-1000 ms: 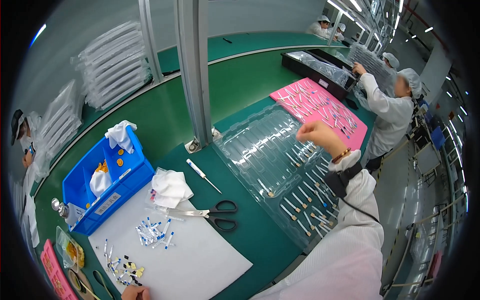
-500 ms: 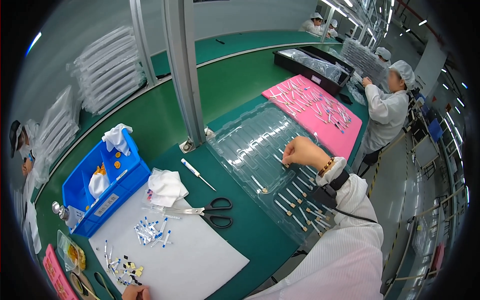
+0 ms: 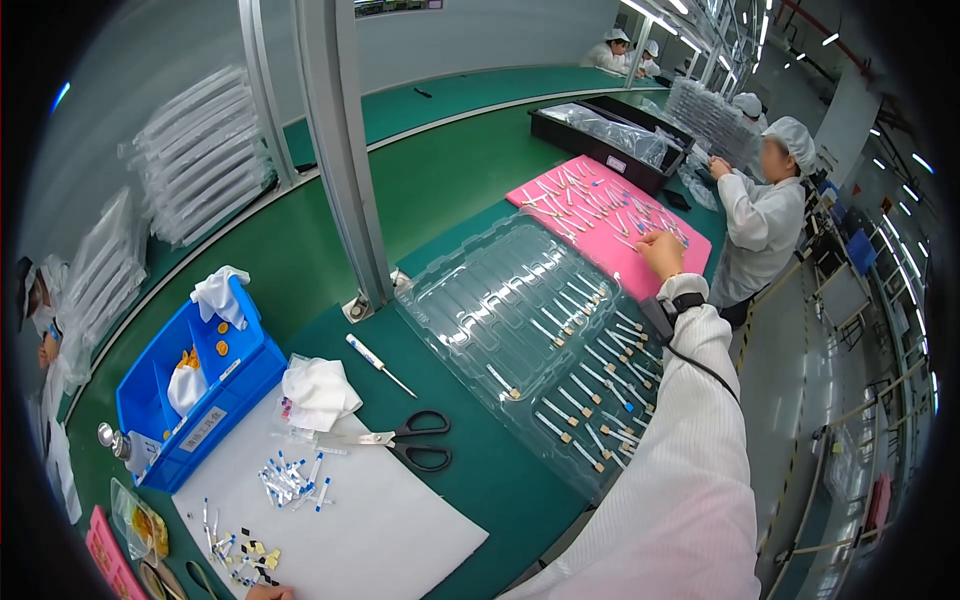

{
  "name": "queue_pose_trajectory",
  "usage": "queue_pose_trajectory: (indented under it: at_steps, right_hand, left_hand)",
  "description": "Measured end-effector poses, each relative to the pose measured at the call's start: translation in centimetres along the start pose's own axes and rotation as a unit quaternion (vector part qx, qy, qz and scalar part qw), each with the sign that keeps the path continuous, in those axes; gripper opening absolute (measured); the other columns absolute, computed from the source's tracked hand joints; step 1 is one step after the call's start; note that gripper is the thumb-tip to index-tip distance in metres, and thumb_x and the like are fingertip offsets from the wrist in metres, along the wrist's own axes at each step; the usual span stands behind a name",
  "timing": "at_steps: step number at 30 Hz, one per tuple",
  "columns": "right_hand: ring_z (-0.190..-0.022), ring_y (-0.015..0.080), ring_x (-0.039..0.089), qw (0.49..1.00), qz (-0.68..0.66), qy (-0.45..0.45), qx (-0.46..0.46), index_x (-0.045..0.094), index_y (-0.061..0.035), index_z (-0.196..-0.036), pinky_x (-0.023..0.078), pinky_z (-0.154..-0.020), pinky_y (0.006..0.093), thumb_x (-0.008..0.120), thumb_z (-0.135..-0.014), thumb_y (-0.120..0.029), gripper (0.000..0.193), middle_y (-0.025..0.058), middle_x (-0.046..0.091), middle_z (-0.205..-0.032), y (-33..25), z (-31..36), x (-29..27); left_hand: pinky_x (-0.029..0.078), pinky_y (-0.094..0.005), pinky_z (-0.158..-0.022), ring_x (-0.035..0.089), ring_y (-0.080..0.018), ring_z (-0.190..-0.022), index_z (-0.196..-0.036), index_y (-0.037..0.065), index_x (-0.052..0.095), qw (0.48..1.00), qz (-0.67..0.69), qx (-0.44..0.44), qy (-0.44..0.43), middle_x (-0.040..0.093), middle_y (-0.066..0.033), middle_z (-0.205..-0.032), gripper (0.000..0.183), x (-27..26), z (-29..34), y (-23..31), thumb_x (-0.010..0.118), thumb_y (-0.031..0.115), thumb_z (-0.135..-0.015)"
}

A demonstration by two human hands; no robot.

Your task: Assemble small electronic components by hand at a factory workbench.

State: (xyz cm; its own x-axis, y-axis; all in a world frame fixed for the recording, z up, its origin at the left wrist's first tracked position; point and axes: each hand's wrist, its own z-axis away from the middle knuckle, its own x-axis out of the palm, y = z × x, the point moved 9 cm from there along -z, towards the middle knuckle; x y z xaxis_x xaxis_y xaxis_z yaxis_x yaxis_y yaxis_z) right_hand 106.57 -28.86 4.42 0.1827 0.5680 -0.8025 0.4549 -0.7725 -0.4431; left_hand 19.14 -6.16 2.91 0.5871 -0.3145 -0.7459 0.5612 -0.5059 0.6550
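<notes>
Over the near right edge of the pink mat [image 3: 625, 272] is my right hand [image 3: 663, 254], thumb and fingers pinched together. The end of a thin white strip [image 3: 624, 242] meets its fingertips. Many similar small strips lie scattered across that mat. Just nearer is a clear plastic tray [image 3: 450, 300] with moulded slots. Rows of white strips with tan ends [image 3: 575, 402] lie in its right part. Only a sliver of my left hand [image 3: 270, 593] shows at the lower edge, by small black and yellow pieces [image 3: 262, 555] on a white sheet [image 3: 400, 535]; its fingers are hidden.
Scissors [image 3: 425, 455], a white-handled screwdriver [image 3: 380, 365] and a white cloth [image 3: 320, 392] lie left of the tray. A blue divided bin [image 3: 215, 400] stands farther left. Behind rises a metal post [image 3: 340, 150]. Beyond the mat are a black crate [image 3: 600, 145] and a co-worker [image 3: 765, 210].
My right hand has moved from above the tray, away and to the right, to the pink mat. The tray strips it covered now show. My left hand has slipped lower, almost out of view.
</notes>
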Motion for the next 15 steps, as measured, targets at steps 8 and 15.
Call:
queue_pose_trajectory:
  at_steps: [8, 15]
  right_hand:
    - [-0.079, 0.0335, 0.073, 0.993, 0.087, -0.034, -0.075, 0.078, -0.0058, -0.082, 0.057, -0.078, 0.0419, 0.076, -0.077, -0.021, 0.016, 0.0174, 0.074, -0.082, -1.9, -1.2, 2.4]
    - [-0.108, 0.0439, 0.065, 0.972, 0.198, -0.129, -0.008, 0.078, -0.0075, -0.094, 0.053, -0.093, 0.0518, 0.068, -0.084, -0.026, 0.023, 0.0233, 0.071, -0.112, -1.4, -1.7, 3.9]
  left_hand:
    - [0.044, -0.0268, -0.056, 0.053, -0.0117, -0.062, -0.097, 0.0, 0.068, 1.0, -0.017, 0.007, 0.001, 0.065, -0.0083, -0.079, 0.007, -0.3, -0.2, 1.8, 0.066, 0.007, -0.098]
    - [0.046, -0.0281, -0.057, 0.056, -0.0144, -0.063, -0.097, -0.001, 0.067, 1.0, -0.019, 0.001, -0.008, 0.066, -0.0101, -0.079, 0.007, -0.4, -0.3, 1.7, 0.066, 0.006, -0.097]
